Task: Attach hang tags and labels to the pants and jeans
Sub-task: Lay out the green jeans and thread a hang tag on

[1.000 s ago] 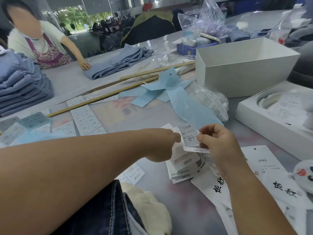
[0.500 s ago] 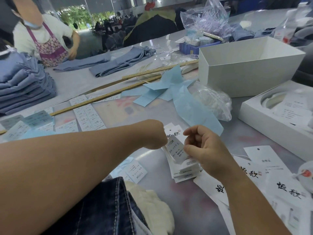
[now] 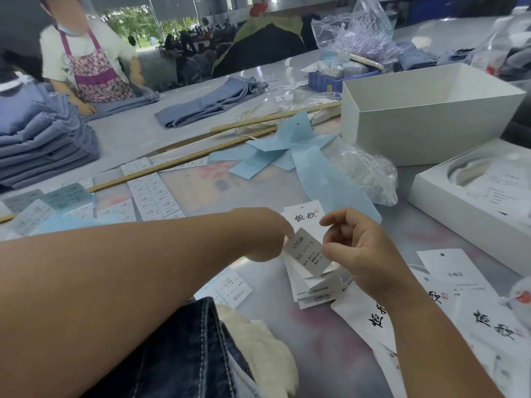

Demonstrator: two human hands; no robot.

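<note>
A white size label printed "1103# L" is held between both hands above a small stack of white hang tags. My left hand pinches its upper left corner. My right hand pinches its right edge with the thumb, fingers curled. Dark blue jeans with pale stitching lie at the bottom centre, a cream lining showing beside them. Large white hang tags with black brush characters are spread at the lower right. Another loose "1103#" label lies left of the stack.
Sheets of printed labels and blue backing paper cover the table's middle, crossed by two wooden rulers. An open white box and a shallower white box stand at the right. Folded light-blue pants are stacked at the left beside a person in an apron.
The label has come down from a raised position to just above the tag stack and now tilts. My left hand has taken hold of its corner. The person across the table has straightened up.
</note>
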